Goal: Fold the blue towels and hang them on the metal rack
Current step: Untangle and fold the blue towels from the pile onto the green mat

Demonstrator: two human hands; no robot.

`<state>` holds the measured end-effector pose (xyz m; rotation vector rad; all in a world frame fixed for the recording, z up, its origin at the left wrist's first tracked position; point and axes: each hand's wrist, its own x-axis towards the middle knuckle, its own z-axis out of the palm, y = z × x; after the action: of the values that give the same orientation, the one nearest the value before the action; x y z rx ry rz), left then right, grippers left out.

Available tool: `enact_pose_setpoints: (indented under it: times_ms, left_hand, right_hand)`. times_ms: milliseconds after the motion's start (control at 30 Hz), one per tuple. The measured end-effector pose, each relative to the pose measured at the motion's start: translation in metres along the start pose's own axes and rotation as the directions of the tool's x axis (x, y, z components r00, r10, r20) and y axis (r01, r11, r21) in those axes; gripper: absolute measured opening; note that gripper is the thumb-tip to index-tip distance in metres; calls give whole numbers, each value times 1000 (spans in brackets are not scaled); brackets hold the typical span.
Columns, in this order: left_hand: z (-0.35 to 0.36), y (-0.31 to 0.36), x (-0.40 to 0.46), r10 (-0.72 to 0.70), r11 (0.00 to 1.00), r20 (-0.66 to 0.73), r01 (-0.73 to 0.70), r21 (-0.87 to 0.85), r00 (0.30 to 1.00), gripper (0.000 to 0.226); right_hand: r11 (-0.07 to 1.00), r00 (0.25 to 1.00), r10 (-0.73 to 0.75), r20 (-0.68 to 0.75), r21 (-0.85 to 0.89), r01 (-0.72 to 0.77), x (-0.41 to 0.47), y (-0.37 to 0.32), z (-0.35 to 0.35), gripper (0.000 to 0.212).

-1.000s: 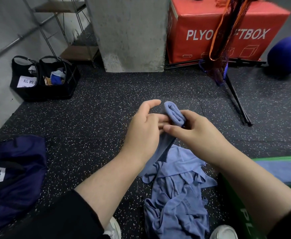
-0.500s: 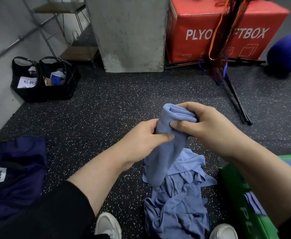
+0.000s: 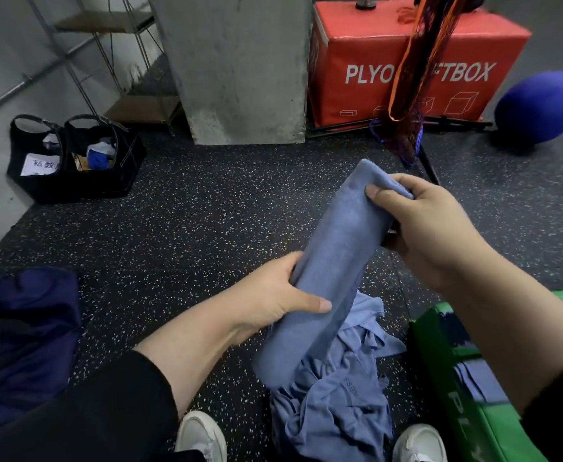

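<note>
Your left hand (image 3: 273, 295) reaches in from 7 o'clock, fingers and thumb curled round the lower part of the blue towel (image 3: 333, 261). Your right hand (image 3: 427, 228), from 4 o'clock, pinches its upper end.

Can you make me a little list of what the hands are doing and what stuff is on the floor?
left hand: grips the lower part of the folded blue towel
right hand: pinches the towel's top end
towel pile: crumpled on the floor, under the held towel
black bags: far left, by the wall
red box: at the back
green pad: right
</note>
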<state>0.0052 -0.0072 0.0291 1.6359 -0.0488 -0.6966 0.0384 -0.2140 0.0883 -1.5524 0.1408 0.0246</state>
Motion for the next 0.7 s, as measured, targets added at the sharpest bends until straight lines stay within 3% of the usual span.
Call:
enact_pose_setpoints:
  times_ms: [100,200,300,400,500,600,700]
  left_hand:
    - [0,-1,-6,-27,996,-12,28,86,1000,43]
    - [0,-4,-10,-23,987,-96,38,156,995,31]
    - [3,-8,-11,45,931,-162,17,363,986,54]
    - [14,-5,-15,291,857,-311,-102,504,905,78]
    - [30,7,-19,462,820,-274,-288,495,844,82]
    - [40,14,-13,453,858,-324,-306,413,831,81]
    - [38,25,-8,423,901,-403,-331,280,811,61]
  right_hand:
    - [997,999,37,3,74,-37,-2,-3,-9,17]
    - [999,999,34,27,39,-35,-8,-5,-10,13]
    - [996,999,-9,46,-88,13,-14,-9,-5,8]
    - [985,998,-43,53,-166,52,-22,-7,6,13]
    - [964,994,-87,68,-247,101,-26,0,20,27]
    - [969,988,-112,107,-208,132,-28,3,29,29]
    - [979,976,-112,188,-149,141,-27,4,32,27]
